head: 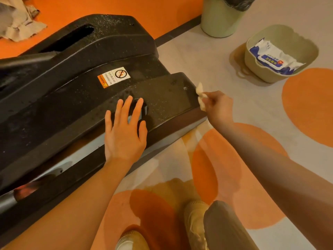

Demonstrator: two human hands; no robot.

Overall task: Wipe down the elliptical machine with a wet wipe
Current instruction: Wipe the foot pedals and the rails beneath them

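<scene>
The crumpled white wet wipe (pixel 201 97) sits just right of centre, pinched in the curled fingers of the right hand (pixel 219 107) and pressed against the far right end of the black, speckled plastic housing of the elliptical machine (pixel 86 73), where the shroud's rounded corner meets the floor. The machine's body runs from that corner toward 9 and 10 o'clock, filling the left half of the view, its surface dotted with fine droplets or specks; a long dark slot opens near its top at about 11 o'clock, and a white and orange warning sticker (pixel 113 77) with a crossed-out circle lies on its middle ridge. The left hand (pixel 124 130) rests flat on the lower shroud at about 8 o'clock from the wipe, fingers straight and spread, released and holding nothing, its fingertips lying over a dark oval recess. A grey metal rail (pixel 54 168) runs beneath the shroud toward 8 o'clock. At 2 o'clock from the wipe, well apart, stands a pale green plastic basin (pixel 310 56) holding a blue and white pack of wet wipes (pixel 275 58); at 12 to 1 o'clock stands a pale green waste bin (pixel 219 20) lined with a black bag. The floor (pixel 207 51) is pale with large orange circles. A beige cloth (pixel 19 22) lies at the upper left. Two light-coloured shoes (pixel 194 219) and a grey trouser leg show at 6 o'clock.
</scene>
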